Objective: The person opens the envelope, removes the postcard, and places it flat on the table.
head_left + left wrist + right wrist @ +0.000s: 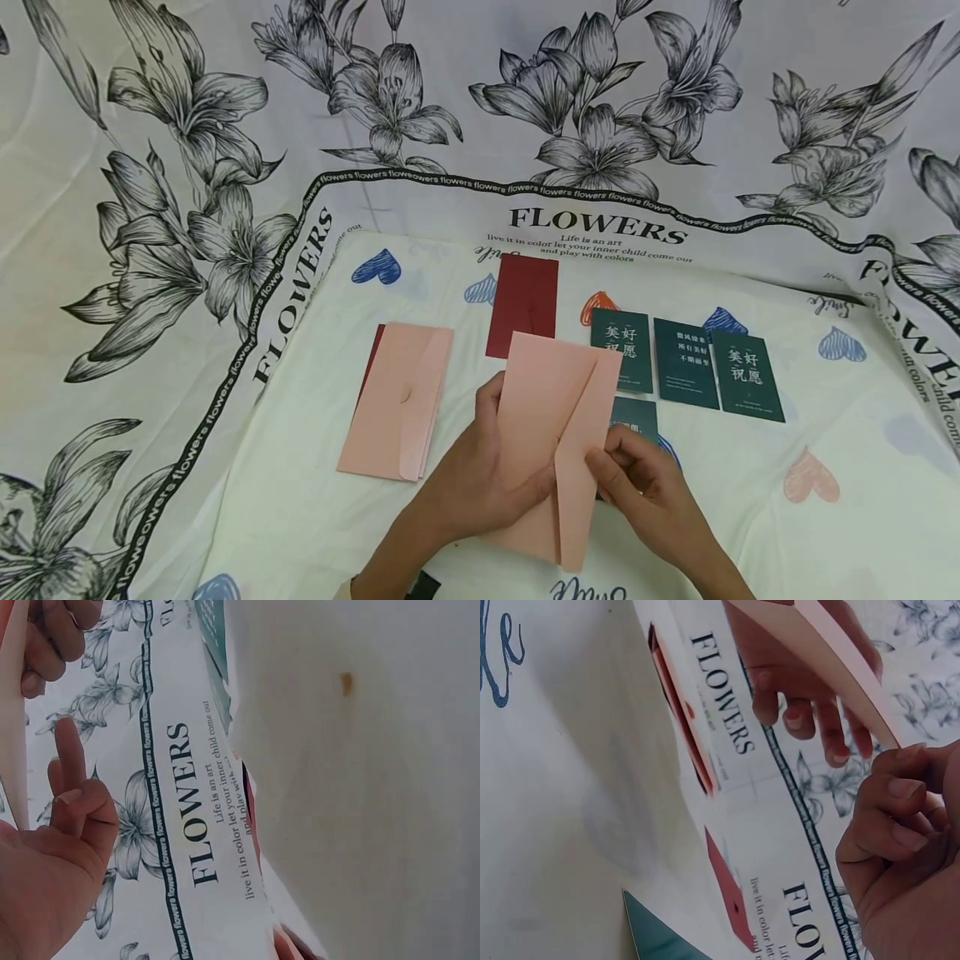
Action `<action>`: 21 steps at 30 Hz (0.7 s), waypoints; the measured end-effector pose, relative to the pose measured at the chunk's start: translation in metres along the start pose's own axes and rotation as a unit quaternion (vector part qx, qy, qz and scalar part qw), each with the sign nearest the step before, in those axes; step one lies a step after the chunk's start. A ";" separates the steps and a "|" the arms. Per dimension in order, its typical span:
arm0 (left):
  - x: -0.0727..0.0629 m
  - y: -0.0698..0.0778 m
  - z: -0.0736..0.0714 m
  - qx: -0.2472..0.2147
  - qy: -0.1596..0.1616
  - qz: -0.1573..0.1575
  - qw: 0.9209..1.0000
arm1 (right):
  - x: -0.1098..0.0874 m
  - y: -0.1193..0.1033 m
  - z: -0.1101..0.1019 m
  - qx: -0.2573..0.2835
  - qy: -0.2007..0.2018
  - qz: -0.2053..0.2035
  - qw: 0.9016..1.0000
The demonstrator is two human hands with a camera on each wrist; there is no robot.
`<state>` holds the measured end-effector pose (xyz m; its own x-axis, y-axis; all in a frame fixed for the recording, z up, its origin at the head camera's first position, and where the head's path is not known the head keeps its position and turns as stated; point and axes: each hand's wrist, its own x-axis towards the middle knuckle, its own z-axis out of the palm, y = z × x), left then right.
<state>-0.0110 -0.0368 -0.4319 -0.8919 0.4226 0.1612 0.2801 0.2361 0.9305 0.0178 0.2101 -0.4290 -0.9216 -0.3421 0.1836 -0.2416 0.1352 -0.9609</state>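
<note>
A pink envelope point(540, 392) is held upright and slightly tilted above the cloth in the head view, its long flap down the right side. My left hand point(480, 475) grips it from the left, thumb across the front and fingers behind. At the right edge, by the flap, my right hand point(645, 479) pinches the paper between thumb and index finger, other fingers curled. The right wrist view shows this pinch by the right hand point(907, 840) at the edge of the envelope point(840, 660). Edge-on in the left wrist view, the envelope point(10, 712) stands beside the left hand point(71, 847).
Left of the hands lies a stack of pink envelopes point(390, 392) with dark red showing underneath. A dark red envelope point(522, 300) lies behind. Several dark green cards point(748, 375) with white writing lie at right, one partly hidden by the right hand. Flower-printed cloth point(420, 208) covers everything beneath.
</note>
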 end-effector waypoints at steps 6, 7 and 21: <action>-0.001 -0.001 -0.002 -0.004 0.001 0.030 1.000 | 0.000 -0.002 0.001 -0.021 -0.003 0.008 1.000; -0.001 -0.001 -0.001 -0.004 0.004 0.035 0.999 | 0.000 -0.002 0.001 -0.024 -0.003 0.009 1.000; -0.001 0.001 0.001 -0.039 0.013 0.014 0.999 | 0.001 0.001 0.005 -0.073 0.027 0.002 0.997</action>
<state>-0.0095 -0.0359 -0.4312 -0.8933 0.4048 0.1951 0.2775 0.1554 0.9481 0.0179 0.2051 -0.4308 -0.9365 -0.2915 0.1949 -0.2763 0.2709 -0.9221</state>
